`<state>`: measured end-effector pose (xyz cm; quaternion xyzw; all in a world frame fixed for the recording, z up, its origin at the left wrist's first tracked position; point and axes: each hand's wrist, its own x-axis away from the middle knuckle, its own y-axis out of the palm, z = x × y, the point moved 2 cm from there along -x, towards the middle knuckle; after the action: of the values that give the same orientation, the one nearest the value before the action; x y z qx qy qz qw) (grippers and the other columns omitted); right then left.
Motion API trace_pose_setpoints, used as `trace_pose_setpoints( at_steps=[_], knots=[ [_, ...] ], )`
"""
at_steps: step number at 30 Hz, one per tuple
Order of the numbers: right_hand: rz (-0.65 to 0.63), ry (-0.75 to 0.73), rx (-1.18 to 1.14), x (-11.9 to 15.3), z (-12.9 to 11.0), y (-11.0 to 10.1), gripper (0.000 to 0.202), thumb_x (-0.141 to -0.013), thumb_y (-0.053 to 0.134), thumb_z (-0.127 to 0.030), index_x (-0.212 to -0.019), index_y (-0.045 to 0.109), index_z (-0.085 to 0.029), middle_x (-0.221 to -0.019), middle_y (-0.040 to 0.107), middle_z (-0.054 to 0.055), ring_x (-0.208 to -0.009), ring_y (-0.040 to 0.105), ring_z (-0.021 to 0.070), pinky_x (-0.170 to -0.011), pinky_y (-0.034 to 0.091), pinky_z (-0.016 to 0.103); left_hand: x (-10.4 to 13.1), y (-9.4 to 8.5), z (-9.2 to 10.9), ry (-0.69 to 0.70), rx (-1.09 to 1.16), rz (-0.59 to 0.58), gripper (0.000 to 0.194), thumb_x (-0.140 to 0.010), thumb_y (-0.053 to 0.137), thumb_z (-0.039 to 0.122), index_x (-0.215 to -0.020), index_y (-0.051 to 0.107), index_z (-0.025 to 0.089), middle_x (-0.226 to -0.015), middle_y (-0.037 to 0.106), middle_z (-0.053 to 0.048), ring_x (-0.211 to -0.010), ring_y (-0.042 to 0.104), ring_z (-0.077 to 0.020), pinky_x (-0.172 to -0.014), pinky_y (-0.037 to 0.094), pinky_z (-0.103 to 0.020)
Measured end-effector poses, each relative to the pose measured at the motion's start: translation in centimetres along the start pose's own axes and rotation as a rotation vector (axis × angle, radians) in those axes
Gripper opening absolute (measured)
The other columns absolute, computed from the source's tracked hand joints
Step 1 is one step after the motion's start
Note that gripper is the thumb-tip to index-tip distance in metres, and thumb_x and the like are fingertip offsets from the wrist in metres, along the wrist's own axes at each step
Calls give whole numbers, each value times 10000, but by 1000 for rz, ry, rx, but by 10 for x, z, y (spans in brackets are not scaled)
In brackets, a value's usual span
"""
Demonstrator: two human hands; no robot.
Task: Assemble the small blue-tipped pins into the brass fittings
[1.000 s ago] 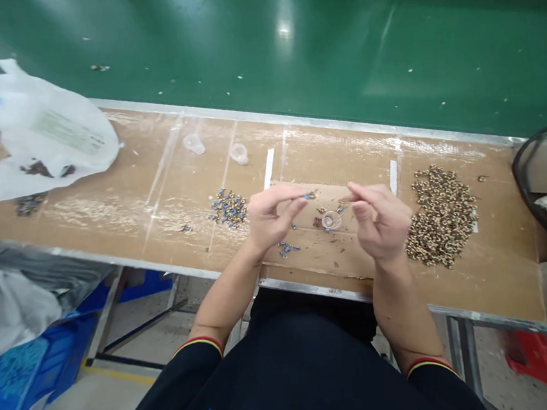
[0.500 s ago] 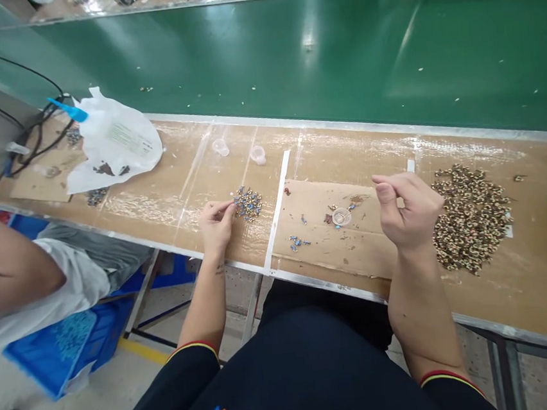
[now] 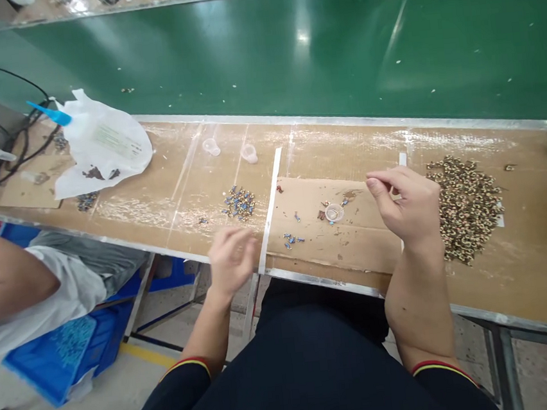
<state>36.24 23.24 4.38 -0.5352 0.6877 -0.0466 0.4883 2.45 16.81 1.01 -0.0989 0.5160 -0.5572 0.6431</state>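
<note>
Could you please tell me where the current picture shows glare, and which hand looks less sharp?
Head view: a bright light spot reflects on the green surface; head view: whitish glare streaks cross the brown tabletop; head view: the left hand is smeared, the right hand clearer.

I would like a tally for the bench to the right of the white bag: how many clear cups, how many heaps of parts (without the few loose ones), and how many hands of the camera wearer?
Clear cups: 3
Heaps: 2 (blue-and-brass heap, larger brass heap)
Hands: 2 (left hand, right hand)
Total: 7
</note>
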Motion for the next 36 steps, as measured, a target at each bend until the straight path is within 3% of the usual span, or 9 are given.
trace_pose_setpoints(
  at_steps=[2, 5, 11, 16, 24, 30, 36],
  knots=[
    [-114, -3, -11, 1, 3, 2, 182, -980, 623, -309, -911, 774, -238, -778, 755, 35, -653, 651, 177, -594, 493, 329, 3, 16, 19, 89, 44, -257, 203, -940, 630, 197, -1094, 755, 241, -988, 737, -75, -899, 691, -213, -830, 555, -360],
    [-283, 21, -40, 5, 8, 7, 165, -961, 628, -296, -915, 778, -243, -782, 739, 26, -659, 634, 171, -616, 486, 320, 3, 33, 27, 64, 99, -419, 240, -966, 576, 177, -1129, 745, 224, -1027, 744, -89, -942, 701, -229, -864, 561, -387],
    [-443, 67, -84, 7, 12, 10, 149, -916, 651, -298, -932, 786, -237, -812, 743, 33, -687, 636, 177, -684, 504, 326, 4, 43, 22, 43, 128, -496, 244, -996, 546, 200, -1150, 735, 206, -1056, 737, -101, -984, 688, -238, -901, 572, -400],
    [-554, 79, -120, 7, 10, 13, 157, -905, 661, -297, -951, 783, -210, -947, 797, 73, -780, 688, 210, -738, 534, 350, -3, 48, 24, 4, 97, -467, 235, -1012, 560, 268, -1162, 728, 201, -1027, 731, -92, -955, 690, -234, -869, 558, -382],
    [-637, 97, -136, 4, 11, 12, 124, -895, 688, -291, -921, 780, -211, -902, 781, 60, -796, 688, 207, -740, 533, 341, -17, 55, 24, 135, -3, -619, 198, -987, 564, 214, -953, 758, 229, -921, 700, -71, -851, 654, -235, -767, 510, -371],
    [-643, 93, -139, 5, 13, 13, 108, -905, 664, -244, -898, 769, -218, -854, 763, 46, -772, 671, 192, -724, 521, 329, -31, 53, 17, 81, -2, -558, 174, -970, 574, 203, -916, 738, 217, -909, 723, -71, -840, 662, -240, -777, 522, -386],
    [-647, 56, -131, 7, 15, 18, 132, -917, 646, -231, -836, 750, -214, -805, 735, 39, -748, 649, 184, -711, 497, 320, -62, 46, 27, -40, 369, -248, 74, -935, 644, 199, -881, 695, 202, -762, 705, -4, -709, 644, -143, -685, 518, -288]
  ],
)
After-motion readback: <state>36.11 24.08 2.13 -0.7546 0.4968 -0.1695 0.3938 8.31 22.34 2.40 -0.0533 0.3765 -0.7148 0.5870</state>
